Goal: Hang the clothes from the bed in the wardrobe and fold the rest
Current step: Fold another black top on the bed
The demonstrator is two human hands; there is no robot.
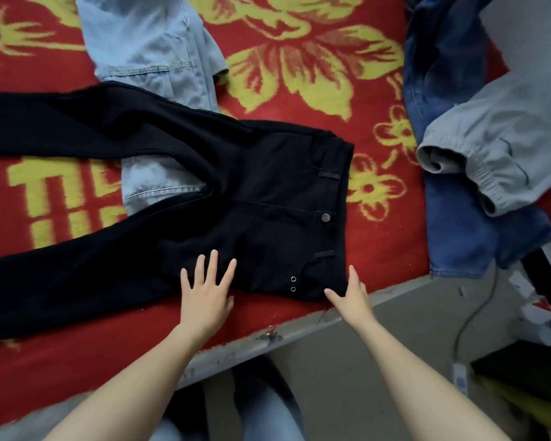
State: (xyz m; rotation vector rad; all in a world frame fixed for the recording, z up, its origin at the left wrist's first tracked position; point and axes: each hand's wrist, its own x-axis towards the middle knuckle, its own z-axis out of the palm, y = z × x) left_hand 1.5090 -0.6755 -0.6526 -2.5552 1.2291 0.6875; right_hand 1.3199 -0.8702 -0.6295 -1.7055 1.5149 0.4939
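Black button-waist trousers [252, 192] lie flat near the front edge of the red floral blanket [382, 249]. Left hand [206, 291] presses the hip, fingers spread; right hand [350, 294] touches the waistband corner, fingers straight, thumb apart.

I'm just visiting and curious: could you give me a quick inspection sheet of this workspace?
Surface: bed under a red and yellow floral blanket.
Job's things: black trousers spread flat over a light denim garment; dark jeans and grey joggers heaped right.
Clutter: nothing seen on the bed.
Hands: left hand flat on the trousers, fingers spread; right hand touches the waistband corner.
Cables: grey cable on the floor, right.
Surroundings: grey floor.
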